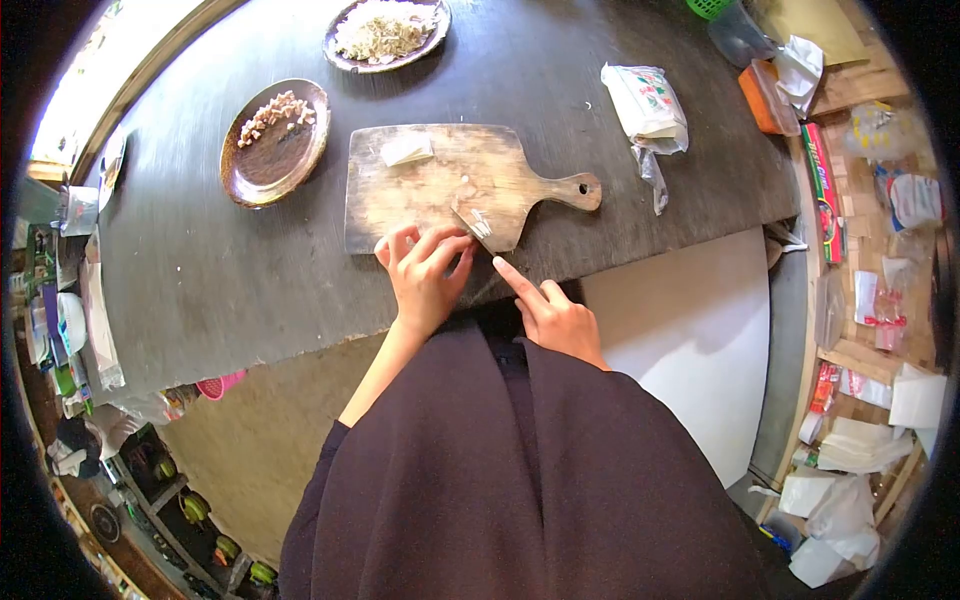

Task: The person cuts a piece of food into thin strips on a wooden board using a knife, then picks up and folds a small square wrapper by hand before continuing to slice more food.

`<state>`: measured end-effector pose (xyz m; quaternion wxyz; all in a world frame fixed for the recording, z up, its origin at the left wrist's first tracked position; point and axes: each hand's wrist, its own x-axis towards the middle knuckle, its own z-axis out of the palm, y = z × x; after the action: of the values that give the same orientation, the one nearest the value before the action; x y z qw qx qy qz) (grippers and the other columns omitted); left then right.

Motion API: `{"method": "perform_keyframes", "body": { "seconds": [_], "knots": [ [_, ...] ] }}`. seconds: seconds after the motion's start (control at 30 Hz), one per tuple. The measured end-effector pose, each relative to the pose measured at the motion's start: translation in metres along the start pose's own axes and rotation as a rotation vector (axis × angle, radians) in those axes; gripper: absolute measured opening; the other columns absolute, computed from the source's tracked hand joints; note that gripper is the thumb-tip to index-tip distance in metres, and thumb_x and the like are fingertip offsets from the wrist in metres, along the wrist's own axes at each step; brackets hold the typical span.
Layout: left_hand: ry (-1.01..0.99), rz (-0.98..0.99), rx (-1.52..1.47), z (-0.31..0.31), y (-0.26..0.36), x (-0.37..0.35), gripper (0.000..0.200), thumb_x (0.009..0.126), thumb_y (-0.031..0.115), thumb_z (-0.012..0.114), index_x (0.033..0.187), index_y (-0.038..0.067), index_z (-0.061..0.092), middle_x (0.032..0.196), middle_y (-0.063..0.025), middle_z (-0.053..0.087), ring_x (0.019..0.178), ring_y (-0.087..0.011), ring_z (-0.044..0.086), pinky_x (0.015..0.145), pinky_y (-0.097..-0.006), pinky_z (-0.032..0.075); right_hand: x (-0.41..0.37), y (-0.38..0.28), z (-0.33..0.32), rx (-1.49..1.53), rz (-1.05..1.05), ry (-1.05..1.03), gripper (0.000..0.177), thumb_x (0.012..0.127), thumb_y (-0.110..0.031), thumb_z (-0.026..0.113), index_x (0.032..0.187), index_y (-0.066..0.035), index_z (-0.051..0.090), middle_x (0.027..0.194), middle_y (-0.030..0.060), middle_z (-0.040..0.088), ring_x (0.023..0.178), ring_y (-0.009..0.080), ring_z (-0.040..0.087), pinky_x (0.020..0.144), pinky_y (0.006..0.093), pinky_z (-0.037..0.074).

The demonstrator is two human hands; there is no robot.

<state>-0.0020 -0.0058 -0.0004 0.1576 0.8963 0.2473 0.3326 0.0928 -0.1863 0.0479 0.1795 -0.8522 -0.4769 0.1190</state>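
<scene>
A wooden cutting board (370, 195) with a handle lies on the dark table (250, 300). At the board's near edge my left hand (425, 270) is bent, its fingertips pressed on something I cannot make out. My right hand (555, 315) grips a knife (480, 229), its index finger stretched along the blade's back, close to my left fingertips. Thin pale strips (480, 222) lie at the blade. A pale folded piece (407, 149) rests on the board's far left part.
Left of the board is a brown plate (270, 165) with small chopped pieces. A second plate (350, 60) behind it holds pale shreds. A white plastic packet (648, 108) lies right of the board; an orange container (765, 98) is at the far right.
</scene>
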Motion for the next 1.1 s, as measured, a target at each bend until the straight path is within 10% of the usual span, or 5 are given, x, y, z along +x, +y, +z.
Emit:
{"method": "perform_keyframes", "body": {
  "seconds": [1.1],
  "knots": [
    [-0.003, -0.021, -0.021, 0.001, 0.001, 0.000, 0.019, 0.073, 0.018, 0.085, 0.090, 0.023, 0.075, 0.101, 0.0133, 0.073, 0.100, -0.0211, 0.054, 0.094, -0.0389, 0.033, -0.001, 0.006, 0.003, -0.034, -0.013, 0.008, 0.066, 0.096, -0.018, 0.066, 0.152, -0.044, 0.046, 0.078, 0.0073, 0.052, 0.054, 0.0280, 0.064, 0.052, 0.0414, 0.057]
  ]
}}
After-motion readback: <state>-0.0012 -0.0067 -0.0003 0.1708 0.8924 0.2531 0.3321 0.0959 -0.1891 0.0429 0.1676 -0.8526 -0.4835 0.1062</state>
